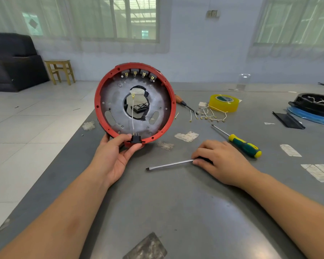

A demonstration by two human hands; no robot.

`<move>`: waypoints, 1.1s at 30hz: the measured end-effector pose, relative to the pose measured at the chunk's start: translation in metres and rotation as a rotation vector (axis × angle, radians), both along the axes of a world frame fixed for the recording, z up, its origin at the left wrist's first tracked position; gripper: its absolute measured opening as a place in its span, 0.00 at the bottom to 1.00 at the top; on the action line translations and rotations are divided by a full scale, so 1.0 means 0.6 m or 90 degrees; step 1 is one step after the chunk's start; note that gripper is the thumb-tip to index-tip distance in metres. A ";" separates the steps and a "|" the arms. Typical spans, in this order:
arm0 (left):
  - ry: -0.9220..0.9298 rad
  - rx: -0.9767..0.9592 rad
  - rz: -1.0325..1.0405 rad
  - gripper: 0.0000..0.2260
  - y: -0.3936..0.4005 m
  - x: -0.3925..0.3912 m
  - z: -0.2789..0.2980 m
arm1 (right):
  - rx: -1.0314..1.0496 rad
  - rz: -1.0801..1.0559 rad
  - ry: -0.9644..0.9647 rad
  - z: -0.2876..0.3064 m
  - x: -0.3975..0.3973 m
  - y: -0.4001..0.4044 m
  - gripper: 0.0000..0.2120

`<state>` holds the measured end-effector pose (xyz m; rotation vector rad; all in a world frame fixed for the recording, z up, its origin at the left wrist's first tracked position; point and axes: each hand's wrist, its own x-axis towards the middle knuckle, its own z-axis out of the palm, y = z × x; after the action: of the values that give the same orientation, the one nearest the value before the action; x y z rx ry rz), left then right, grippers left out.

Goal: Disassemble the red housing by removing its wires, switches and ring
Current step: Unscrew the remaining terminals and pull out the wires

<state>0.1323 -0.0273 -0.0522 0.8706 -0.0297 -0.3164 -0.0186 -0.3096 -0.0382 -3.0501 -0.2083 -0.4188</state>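
The red housing (97,101) stood on edge at the near left of the table, its open side facing me, my left hand (116,156) gripping its bottom rim. Inside sat a grey metal ring plate (157,101) with a round central hole edged in black tape. Four switches (138,73) with brass terminals lined the top inner wall. One white wire (132,116) with a yellow ring lug ran down to a black connector (136,139) at the bottom rim. Loose removed wires (209,116) lay to the right.
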 end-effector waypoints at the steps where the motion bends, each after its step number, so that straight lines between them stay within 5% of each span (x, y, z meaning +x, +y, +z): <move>1: -0.003 0.004 -0.001 0.17 0.000 0.002 -0.001 | 0.000 0.010 -0.006 0.001 -0.001 0.001 0.14; 12: -0.030 0.058 -0.032 0.17 -0.004 0.001 -0.003 | -0.028 -0.024 -0.284 0.021 -0.002 0.015 0.12; 23: -0.086 0.101 -0.084 0.21 -0.007 -0.001 -0.006 | -0.162 -0.034 -0.334 0.048 -0.005 0.020 0.15; 33: -0.108 0.081 -0.107 0.27 -0.012 -0.005 -0.003 | -0.250 -0.016 -0.370 0.071 -0.001 0.019 0.06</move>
<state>0.1292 -0.0343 -0.0541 1.0229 -0.2432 -0.4039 -0.0191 -0.2985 0.0043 -3.2008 -0.3051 -1.4147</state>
